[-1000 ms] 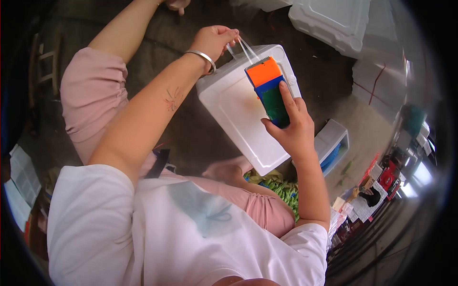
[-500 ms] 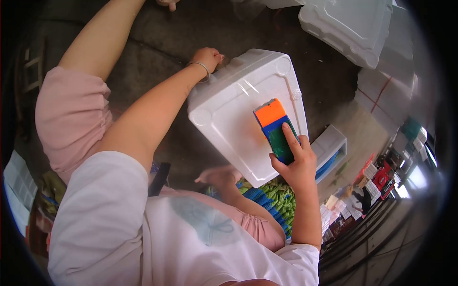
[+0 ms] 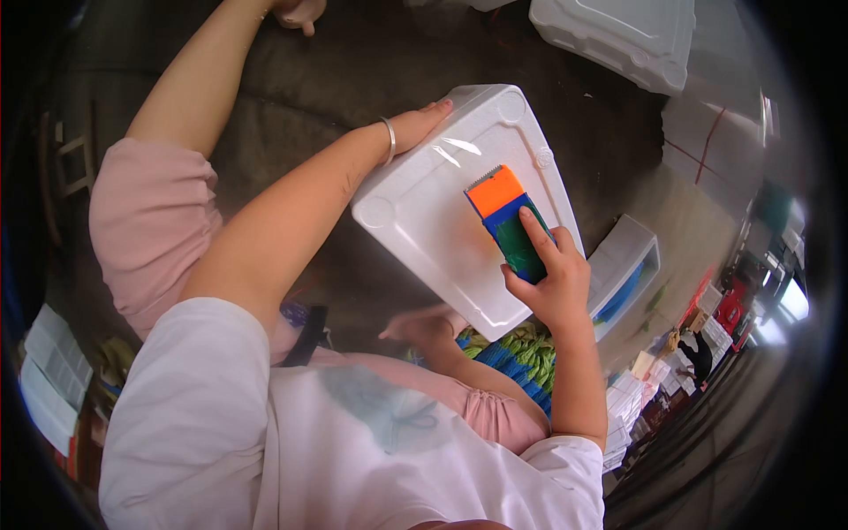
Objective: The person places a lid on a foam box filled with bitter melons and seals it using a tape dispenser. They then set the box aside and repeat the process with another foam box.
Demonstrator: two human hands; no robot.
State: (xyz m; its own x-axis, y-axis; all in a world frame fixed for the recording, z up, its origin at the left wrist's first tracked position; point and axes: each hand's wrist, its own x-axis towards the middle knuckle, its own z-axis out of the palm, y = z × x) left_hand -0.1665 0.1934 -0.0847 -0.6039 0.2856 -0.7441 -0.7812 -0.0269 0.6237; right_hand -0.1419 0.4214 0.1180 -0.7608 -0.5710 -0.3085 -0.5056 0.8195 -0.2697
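In my right hand (image 3: pixel 558 274) is a tape dispenser (image 3: pixel 512 225), orange at its toothed end and blue and green along its body. My fingers wrap round its lower part, index finger stretched along the top. It is over the upper face of a white box (image 3: pixel 424 225), which stands at a slant before me. Shiny streaks of glare show on that face near the dispenser's toothed end. With fingers stretched out, my left hand (image 3: pixel 420 128) lies against the box's far left edge, a bracelet round the wrist.
Another white box (image 3: pixel 618 35) stands at the top right, and a white container with blue contents (image 3: pixel 623 274) is to the right of my box. Green and blue woven material (image 3: pixel 521 358) lies under my leg. Papers (image 3: pixel 57 375) show at the far left. Further right are stacked goods and a person (image 3: pixel 702 358).
My left hand, curled beside the box before, has moved onto its edge and straightened its fingers. The right hand keeps the tape dispenser over the box. The view has shifted slightly.
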